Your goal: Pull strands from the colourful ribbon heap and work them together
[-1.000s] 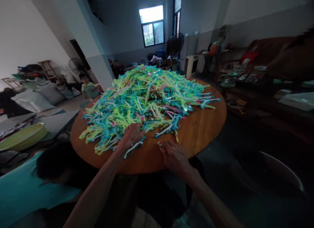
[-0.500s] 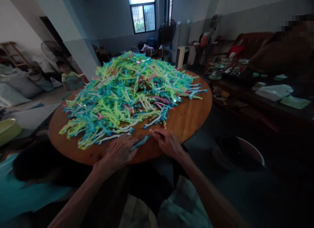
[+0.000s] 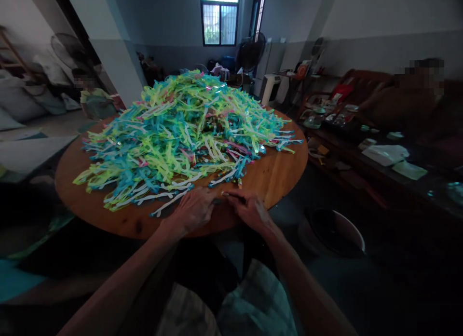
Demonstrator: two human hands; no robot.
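A big heap of thin plastic strips [image 3: 173, 133] in blue, yellow-green, white and pink covers much of a round wooden table [image 3: 278, 172]. At the near edge of the heap, my left hand [image 3: 197, 208] is closed, its fingers bent down over the tabletop. What it pinches is hidden. A white and blue strip [image 3: 168, 206] runs out beside it. Just to the right, my right hand [image 3: 251, 209] is closed around a small dark, thin tool [image 3: 231, 194] whose pale tip points at my left fingers. Its exact kind is too small to tell.
A dark round tub [image 3: 334, 232] stands on the floor at right. Beyond it is a low dark table with a jug [image 3: 314, 118] and papers [image 3: 386, 154], where a person sits. Another person [image 3: 96, 97] is behind at left; a blue sleeve shows lower left.
My left hand has moved right and slightly up, closer to my right hand. The blue strip under it no longer shows. The view has turned a little, and the person at lower left has shifted away.
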